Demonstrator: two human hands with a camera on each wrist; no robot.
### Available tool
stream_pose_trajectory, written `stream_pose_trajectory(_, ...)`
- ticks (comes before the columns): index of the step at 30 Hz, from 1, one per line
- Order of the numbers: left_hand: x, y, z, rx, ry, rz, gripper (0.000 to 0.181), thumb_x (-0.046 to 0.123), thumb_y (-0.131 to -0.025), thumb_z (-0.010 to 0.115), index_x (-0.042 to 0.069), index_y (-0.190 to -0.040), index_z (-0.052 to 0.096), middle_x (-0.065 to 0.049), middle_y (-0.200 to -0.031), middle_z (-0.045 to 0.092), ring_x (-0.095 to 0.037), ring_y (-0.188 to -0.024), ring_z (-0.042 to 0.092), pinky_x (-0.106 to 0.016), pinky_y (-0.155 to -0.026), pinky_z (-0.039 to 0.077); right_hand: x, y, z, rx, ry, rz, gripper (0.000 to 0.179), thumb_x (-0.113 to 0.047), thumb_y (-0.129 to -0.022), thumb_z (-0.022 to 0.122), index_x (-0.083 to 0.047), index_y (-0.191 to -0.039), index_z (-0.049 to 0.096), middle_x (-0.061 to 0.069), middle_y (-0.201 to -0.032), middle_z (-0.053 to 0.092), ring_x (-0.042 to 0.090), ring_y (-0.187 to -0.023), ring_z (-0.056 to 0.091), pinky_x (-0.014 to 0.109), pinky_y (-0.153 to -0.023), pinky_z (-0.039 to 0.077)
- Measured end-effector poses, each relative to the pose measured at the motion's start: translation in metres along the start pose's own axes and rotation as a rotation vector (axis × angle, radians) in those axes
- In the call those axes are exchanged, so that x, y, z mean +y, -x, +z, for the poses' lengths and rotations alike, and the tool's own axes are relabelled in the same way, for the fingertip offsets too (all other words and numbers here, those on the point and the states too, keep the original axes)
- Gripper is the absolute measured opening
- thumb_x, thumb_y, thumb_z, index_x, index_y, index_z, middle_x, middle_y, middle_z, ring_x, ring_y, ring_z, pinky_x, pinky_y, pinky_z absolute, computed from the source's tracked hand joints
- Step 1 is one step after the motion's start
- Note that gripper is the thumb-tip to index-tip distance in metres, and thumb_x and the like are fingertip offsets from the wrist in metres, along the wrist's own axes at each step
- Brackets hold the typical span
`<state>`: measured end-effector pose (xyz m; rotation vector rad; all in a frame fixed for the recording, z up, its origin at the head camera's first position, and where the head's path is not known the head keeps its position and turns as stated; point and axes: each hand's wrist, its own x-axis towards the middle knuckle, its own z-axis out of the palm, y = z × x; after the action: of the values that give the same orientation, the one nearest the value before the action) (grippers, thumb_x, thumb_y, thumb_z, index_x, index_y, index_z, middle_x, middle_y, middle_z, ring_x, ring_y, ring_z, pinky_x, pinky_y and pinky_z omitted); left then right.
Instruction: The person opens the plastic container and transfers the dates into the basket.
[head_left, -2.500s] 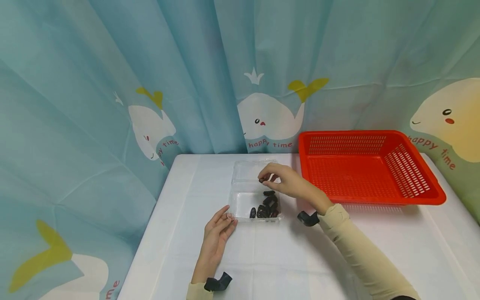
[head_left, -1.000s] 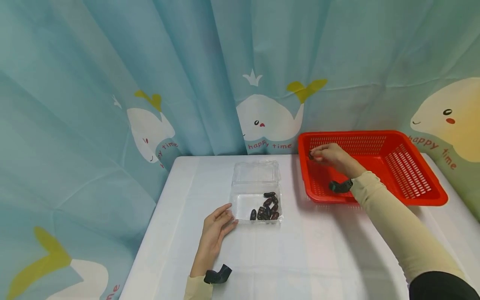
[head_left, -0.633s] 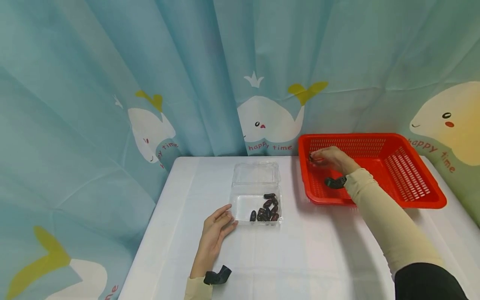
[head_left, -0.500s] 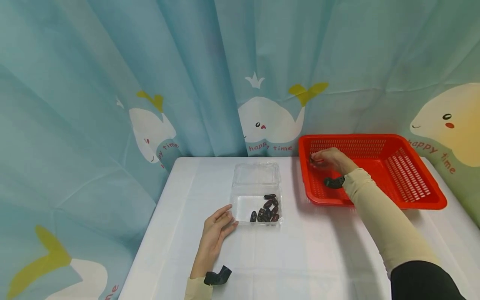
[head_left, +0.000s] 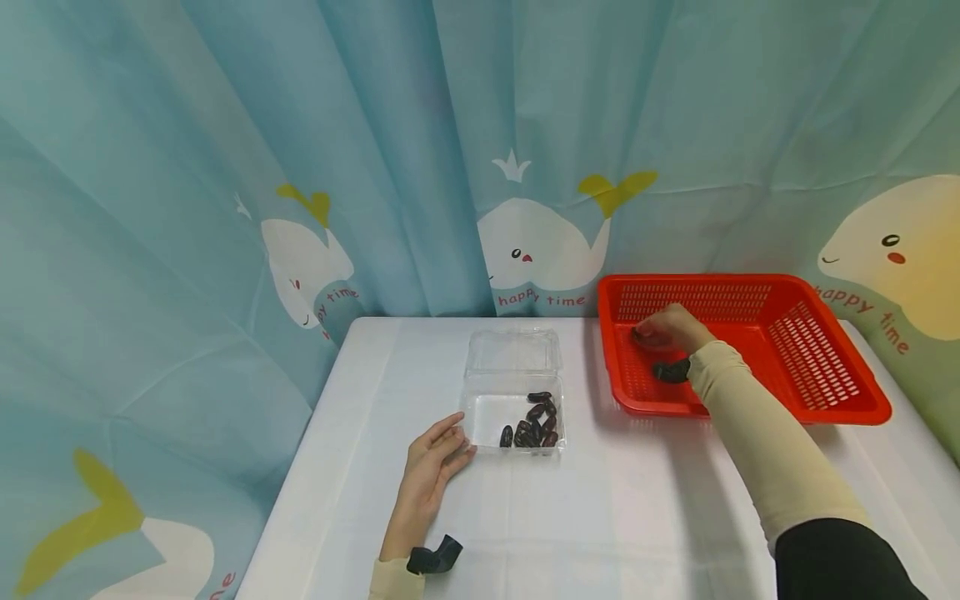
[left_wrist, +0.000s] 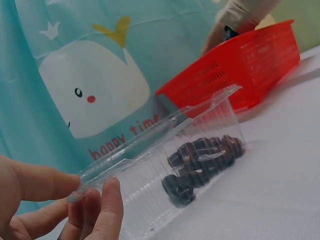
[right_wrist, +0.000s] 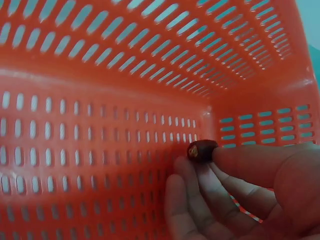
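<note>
Head view: nearest, its sleeve (head_left: 397,579) cut off below, the left hand (head_left: 427,479) holds a corner of an open clear box (head_left: 491,412) between fingers and thumb. Inside, dark dates (head_left: 522,433) overlap, hard to count. Farther right, inside a red basket (head_left: 750,350), the right hand (head_left: 671,327) pinches a single date (right_wrist: 203,150), partly hidden by its thumb. Behind hangs a cropped whale-print curtain (head_left: 405,167).

Curtain (head_left: 405,167): red print beside its whales
Middle whale (head_left: 547,242): "happy time" underneath, readable in the head view and again in the left wrist view
Left whale (head_left: 288,250): "py time" readable, slanting upward, the start broken by a fold
Right whale (head_left: 922,250): "happy time", slanting downward
Lowest whale (head_left: 165,554): "me", cut off by the view's edge
</note>
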<state>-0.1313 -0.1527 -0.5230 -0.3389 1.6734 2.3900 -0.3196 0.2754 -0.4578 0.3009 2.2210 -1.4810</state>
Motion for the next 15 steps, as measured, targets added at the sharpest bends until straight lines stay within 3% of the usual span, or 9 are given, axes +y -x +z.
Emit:
stream_pose_trajectory(6, 0.0, 0.001, -0.001, 0.016, 0.0, 0.001, 0.046, -0.003, -0.102, 0.058, -0.007, -0.148, 0.049, 0.0, -0.105, 0.054, -0.009, -0.094, 0.059, -0.03, -0.093, 0.063, -0.002, 0.0, 0.006, 0.063, 0.034, -0.002, 0.022, 0.0, -0.097, 0.062, 0.014, -0.111, 0.071, 0.001, -0.077, 0.073, 0.014, -0.075, 0.073, 0.044, -0.087, 0.066)
stream_pose_trajectory(11, 0.0, 0.002, -0.001, 0.016, -0.002, 0.0, 0.048, -0.003, -0.102, 0.059, -0.008, -0.148, 0.048, -0.001, -0.105, 0.054, -0.011, -0.094, 0.06, -0.03, -0.094, 0.063, -0.006, 0.003, 0.015, 0.158, 0.176, -0.009, 0.018, 0.0, -0.091, 0.066, 0.013, -0.103, 0.068, 0.011, -0.078, 0.072, 0.017, -0.067, 0.072, 0.039, -0.072, 0.067)
stream_pose_trajectory(15, -0.001, 0.002, -0.001, 0.019, 0.001, -0.003, 0.047, -0.003, -0.102, 0.058, -0.008, -0.148, 0.049, 0.0, -0.105, 0.054, -0.01, -0.094, 0.06, -0.03, -0.093, 0.063, -0.008, 0.004, 0.018, 0.186, 0.286, -0.017, 0.017, -0.002, -0.089, 0.066, 0.011, -0.099, 0.066, 0.013, -0.074, 0.071, 0.015, -0.06, 0.07, 0.033, -0.062, 0.065)
